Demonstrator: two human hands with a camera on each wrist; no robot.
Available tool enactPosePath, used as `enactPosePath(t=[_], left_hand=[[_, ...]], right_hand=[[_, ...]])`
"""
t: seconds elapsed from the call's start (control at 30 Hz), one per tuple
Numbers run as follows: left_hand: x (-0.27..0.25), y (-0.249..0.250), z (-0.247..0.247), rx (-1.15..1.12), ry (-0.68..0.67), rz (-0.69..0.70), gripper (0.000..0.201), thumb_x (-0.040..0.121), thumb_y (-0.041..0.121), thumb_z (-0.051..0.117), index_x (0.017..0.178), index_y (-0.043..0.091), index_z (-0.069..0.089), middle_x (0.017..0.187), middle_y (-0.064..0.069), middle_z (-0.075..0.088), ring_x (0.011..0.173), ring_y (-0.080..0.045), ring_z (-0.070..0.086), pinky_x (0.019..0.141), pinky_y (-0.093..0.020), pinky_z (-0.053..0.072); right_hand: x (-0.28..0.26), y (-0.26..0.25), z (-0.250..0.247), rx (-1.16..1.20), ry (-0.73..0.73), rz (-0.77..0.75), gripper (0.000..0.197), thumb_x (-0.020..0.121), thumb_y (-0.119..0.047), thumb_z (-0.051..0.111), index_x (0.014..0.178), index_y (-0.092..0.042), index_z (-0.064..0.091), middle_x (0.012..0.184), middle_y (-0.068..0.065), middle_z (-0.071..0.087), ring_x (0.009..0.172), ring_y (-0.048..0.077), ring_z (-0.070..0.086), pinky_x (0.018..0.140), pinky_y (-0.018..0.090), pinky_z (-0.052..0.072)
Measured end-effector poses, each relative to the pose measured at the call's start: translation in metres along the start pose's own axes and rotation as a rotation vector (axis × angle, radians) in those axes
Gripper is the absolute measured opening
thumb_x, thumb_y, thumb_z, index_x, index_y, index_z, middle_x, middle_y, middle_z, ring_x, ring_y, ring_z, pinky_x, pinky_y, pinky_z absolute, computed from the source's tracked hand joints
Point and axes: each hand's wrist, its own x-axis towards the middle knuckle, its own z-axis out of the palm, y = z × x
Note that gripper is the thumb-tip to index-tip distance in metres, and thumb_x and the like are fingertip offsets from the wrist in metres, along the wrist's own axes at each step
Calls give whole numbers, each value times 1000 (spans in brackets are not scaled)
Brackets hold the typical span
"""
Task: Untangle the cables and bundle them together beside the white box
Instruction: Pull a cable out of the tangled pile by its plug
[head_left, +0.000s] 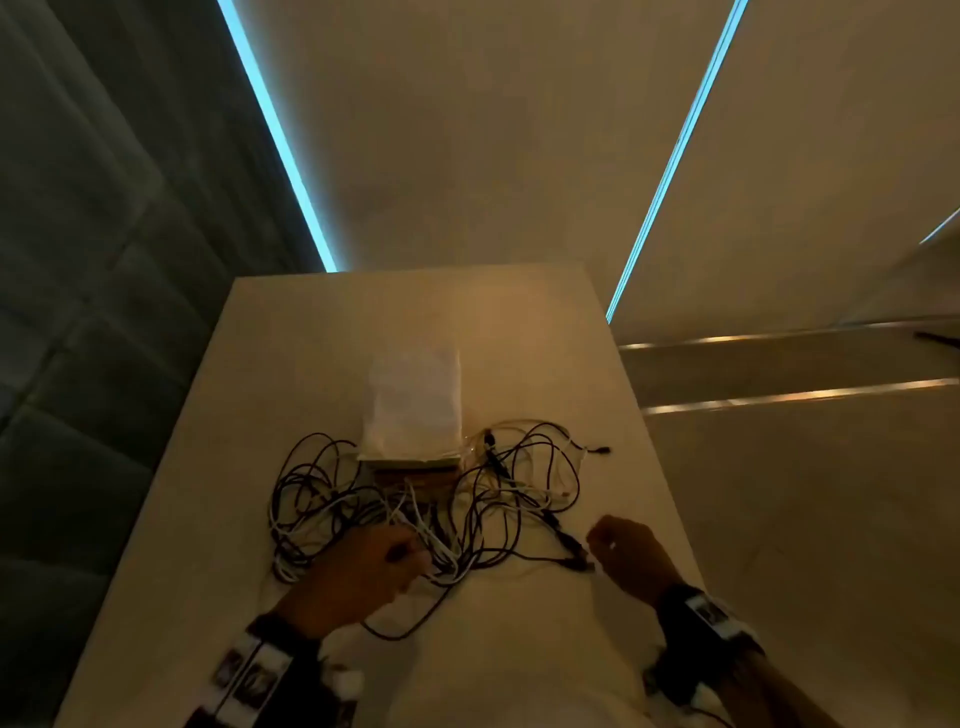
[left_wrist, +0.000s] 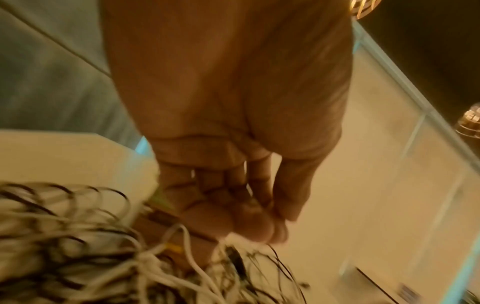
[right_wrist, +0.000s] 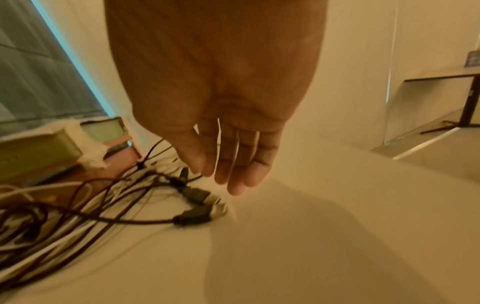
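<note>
- The left hand (head_left: 363, 566) sits over the near-left part of a tangled heap of thin black and white cables (head_left: 415, 514); in the left wrist view its fingers (left_wrist: 249, 222) are curled with the tips bunched together right at a white strand, but blur hides whether the grip actually closes on it.
- The right hand (head_left: 626, 551) hovers just right of the heap, fingers (right_wrist: 239, 164) straight and slightly apart, holding nothing; two dark moulded plugs with metal ends (right_wrist: 200, 205) lie just beneath and left of its fingertips.
- The white rectangular box (head_left: 418, 400), matt and wrapped in thin crinkled film, lies beyond both hands, touching the far edge of the heap.
- Loose round loops spread to each side of the box.
- Everything rests on a smooth pale bench (head_left: 291, 364).
</note>
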Motion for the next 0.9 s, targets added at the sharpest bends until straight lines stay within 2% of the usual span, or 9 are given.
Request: enactPosePath(t=[0.1,0.23,0.3,0.4,0.5,0.6,0.73,0.8,0.9], left_hand=[[33,15,13,64,93,53,24,88,36,60,81,14,66,74,-5,66,67,-16,62,67,-37,52],[59,30,32,128,77,111,16,86,39,59,77,25,60,78,6,62,76,-14,60,72,-33,50],[65,33,37,138,108,173,10,88,34,59,86,27,66,87,7,64,84,-12,60,78,-31,50],[73,39,41,133,155,280,20,94,28,55,109,24,68,104,9,61,99,-12,60,85,-21,45],[78,49,43,179,183,372,36,98,36,48,130,24,57,128,1,55,115,-16,53,97,-33,43],[77,62,37,132,264,449,32,97,36,44,116,20,64,109,-3,62,99,-18,57,83,-37,46],[63,80,11,-200,479,484,17,96,24,53,82,26,63,76,12,60,70,-1,58,65,-18,45],[59,85,-2,-351,516,446,21,96,36,49,83,25,60,79,6,57,72,-5,58,69,-25,51],[52,93,-18,-587,527,403,32,98,41,41,90,16,59,101,-7,65,95,-21,65,79,-41,56]], right_hand=[[16,-20,10,-100,-29,34,12,92,-29,53,88,-19,49,97,2,50,86,23,51,73,35,44],[24,-34,12,-227,-115,43,13,93,-31,49,96,-18,47,107,6,50,96,26,52,73,32,37],[23,-40,-2,-237,-150,0,14,93,-30,50,99,-17,50,109,8,56,88,25,53,70,33,40],[18,-60,-34,-163,-162,-185,11,89,-24,60,88,-20,49,95,7,61,82,23,56,73,41,49],[4,-95,-71,61,-40,-404,9,81,-10,68,82,-14,61,76,-2,62,69,13,57,68,32,53],[-10,-137,-100,270,62,-557,11,81,-8,72,89,-11,65,75,-8,62,64,4,58,64,15,50],[-13,-165,-105,719,73,-489,28,83,-20,72,106,-10,61,97,2,71,88,12,69,81,29,56],[-9,-176,-93,833,-38,-461,36,88,-34,65,117,-14,60,113,1,69,106,14,65,96,37,51],[-5,-194,-67,1009,-230,-492,37,96,-37,51,130,-25,55,122,2,66,117,21,61,105,44,43]])
